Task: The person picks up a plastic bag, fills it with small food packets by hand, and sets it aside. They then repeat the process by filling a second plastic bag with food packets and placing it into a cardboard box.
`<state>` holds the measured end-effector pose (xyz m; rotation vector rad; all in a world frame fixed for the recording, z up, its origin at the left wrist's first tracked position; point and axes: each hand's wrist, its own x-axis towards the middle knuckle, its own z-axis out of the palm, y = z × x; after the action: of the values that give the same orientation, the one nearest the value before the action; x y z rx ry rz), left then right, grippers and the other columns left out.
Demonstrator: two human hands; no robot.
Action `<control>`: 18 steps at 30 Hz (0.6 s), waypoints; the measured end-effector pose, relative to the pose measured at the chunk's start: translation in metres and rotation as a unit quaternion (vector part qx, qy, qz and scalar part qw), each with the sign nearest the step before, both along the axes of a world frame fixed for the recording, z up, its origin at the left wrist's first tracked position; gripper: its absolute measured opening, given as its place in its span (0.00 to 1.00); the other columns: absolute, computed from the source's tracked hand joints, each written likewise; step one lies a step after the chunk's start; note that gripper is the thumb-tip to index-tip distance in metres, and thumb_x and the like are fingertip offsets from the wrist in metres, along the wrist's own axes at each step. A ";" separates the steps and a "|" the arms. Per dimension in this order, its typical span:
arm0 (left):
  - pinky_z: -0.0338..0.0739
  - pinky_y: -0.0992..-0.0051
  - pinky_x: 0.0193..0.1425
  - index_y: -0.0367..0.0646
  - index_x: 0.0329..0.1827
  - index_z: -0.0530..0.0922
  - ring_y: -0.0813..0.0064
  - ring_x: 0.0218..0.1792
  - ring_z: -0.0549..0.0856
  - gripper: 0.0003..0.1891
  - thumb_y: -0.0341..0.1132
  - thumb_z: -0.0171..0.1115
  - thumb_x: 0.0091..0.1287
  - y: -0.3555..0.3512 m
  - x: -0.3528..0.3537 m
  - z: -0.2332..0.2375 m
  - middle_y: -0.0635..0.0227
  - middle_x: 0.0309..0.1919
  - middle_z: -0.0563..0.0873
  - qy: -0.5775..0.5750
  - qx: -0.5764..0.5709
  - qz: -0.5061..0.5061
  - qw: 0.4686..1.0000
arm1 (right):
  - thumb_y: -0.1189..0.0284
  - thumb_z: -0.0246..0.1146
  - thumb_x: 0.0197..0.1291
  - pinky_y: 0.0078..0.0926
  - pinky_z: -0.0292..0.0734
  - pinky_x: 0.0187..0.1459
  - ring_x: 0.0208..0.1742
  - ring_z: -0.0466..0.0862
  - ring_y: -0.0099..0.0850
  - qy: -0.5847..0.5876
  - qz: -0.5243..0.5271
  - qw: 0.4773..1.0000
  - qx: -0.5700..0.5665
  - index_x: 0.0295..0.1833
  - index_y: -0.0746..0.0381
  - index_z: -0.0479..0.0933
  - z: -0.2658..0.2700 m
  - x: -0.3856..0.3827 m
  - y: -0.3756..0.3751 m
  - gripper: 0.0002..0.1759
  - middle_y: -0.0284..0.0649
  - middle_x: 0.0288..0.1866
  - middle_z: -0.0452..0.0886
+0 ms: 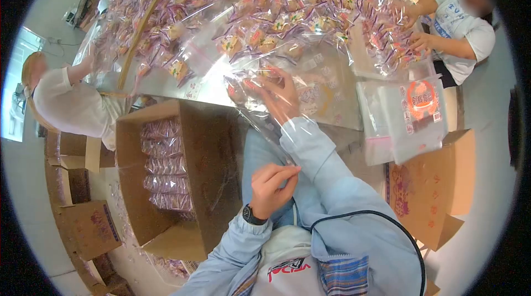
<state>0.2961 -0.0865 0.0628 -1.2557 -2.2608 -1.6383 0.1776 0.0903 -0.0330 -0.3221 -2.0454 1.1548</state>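
Observation:
My left hand (272,188), with a black watch at the wrist, pinches the near edge of a clear plastic bag (260,119). The bag stretches from there up to the table edge. My right hand (281,94) reaches forward under or inside the shiny film, its fingers curled around small wrapped snack packets (251,85) at the bag's far end. Glare on the film partly hides these packets. Beyond my right hand, a big heap of wrapped snacks (265,14) in clear and purple wrappers covers the table. Flat printed plastic bags (326,88) lie right of my right hand.
An open cardboard box (191,130) at my left holds rows of packed snack bags (166,166). Stacked printed bags (412,113) hang over the table's right edge, above another carton (426,196). A person (459,36) works at the right, another (72,97) at the left. A wooden strip (145,28) crosses the table.

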 end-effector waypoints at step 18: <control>0.84 0.72 0.37 0.40 0.40 0.90 0.67 0.33 0.91 0.11 0.18 0.77 0.55 0.007 0.001 0.002 0.63 0.35 0.92 -0.012 0.018 0.009 1.000 | 0.65 0.76 0.56 0.52 0.72 0.66 0.66 0.78 0.51 -0.004 -0.001 0.987 0.161 0.53 0.48 0.88 0.039 0.013 -0.005 0.17 0.47 0.66 0.78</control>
<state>0.2972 -0.0798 0.0646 -1.2097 -2.2383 -1.6901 0.1909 0.0850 0.0057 -0.1686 -2.1943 0.8030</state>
